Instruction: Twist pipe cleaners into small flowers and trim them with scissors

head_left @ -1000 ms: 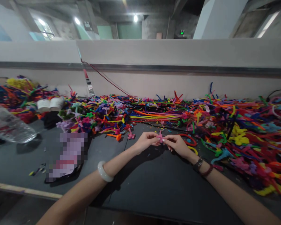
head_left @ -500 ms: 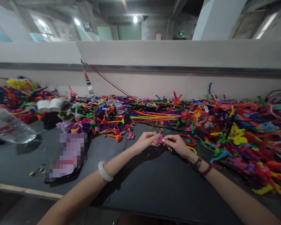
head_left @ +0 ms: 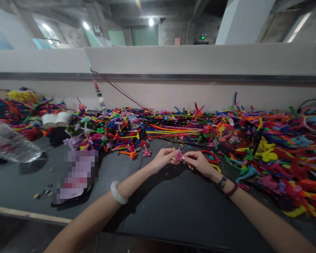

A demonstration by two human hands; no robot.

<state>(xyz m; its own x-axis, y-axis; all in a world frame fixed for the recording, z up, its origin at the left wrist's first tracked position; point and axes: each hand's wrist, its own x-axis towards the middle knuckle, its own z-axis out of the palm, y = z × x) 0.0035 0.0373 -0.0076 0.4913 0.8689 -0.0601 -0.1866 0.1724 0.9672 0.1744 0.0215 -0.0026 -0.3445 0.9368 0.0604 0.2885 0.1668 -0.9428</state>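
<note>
Pink pipe-cleaner flower (head_left: 179, 155), small and twisted, held up between both hands over the dark workbench (head_left: 173, 214). At far left, a clear plastic bottle (head_left: 13, 143) lying on its side on the bench. Just behind it, two white rolls (head_left: 56, 119) side by side, with a black bundle (head_left: 57, 136) directly below them. Nearer, a pixelated lilac patch (head_left: 79, 175), too blurred to name, and a few small scraps (head_left: 43, 191) just left of it. Along the foot of the pale wall (head_left: 158, 95), a long, dense heap of multicoloured pipe-cleaner shapes (head_left: 173, 128), with a thin red cord (head_left: 118, 89) running down the wall to it. At the heap's front edge, a loose orange piece (head_left: 129, 154) and a loose pink flower (head_left: 146, 151). Next, the left hand (head_left: 163, 159), a white bangle (head_left: 117, 192) on its wrist, fingertips closed firmly on the flower's left side. Then the right hand (head_left: 198, 162), pinching the flower from the other side, almost touching the left, with a dark watch (head_left: 221, 183) and a bead bracelet (head_left: 231, 190) on its wrist. Just beyond those fingers, a red loop (head_left: 210, 156) and a yellow loop (head_left: 216, 168), apart from the hand. At far right, the heap at its thickest, with yellow flowers (head_left: 268, 154) among the tangle.
</note>
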